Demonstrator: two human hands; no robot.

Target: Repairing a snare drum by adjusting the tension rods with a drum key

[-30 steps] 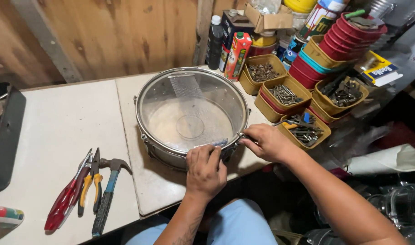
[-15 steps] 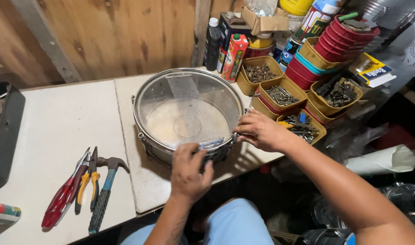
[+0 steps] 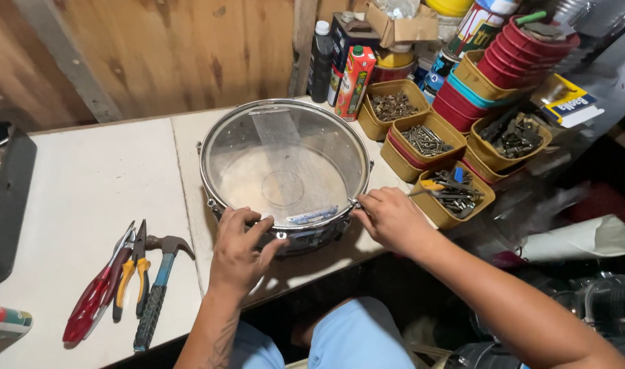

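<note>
The snare drum [image 3: 285, 174] lay flat on the white table [image 3: 87, 198], snare wires running from twelve to six o'clock. The left hand [image 3: 240, 249] cupped the near rim at seven o'clock, fingers curled over the hoop. The right hand [image 3: 391, 219] sat at four o'clock, fingertips pinched closed at the rim; what they gripped I could not tell

One round metal-rimmed snare drum with a clear head [image 3: 285, 171]. Two bare hands: left hand [image 3: 238, 251], right hand [image 3: 393, 220]. One blue-handled claw hammer [image 3: 157, 287]. One pair of yellow-handled pliers [image 3: 131, 273]. One pair of red-handled snips [image 3: 93, 301]. Four open yellow plastic tubs of screws and hardware [image 3: 425, 140]. One black plastic bottle [image 3: 320, 58]. One red juice carton [image 3: 354, 78].
</note>
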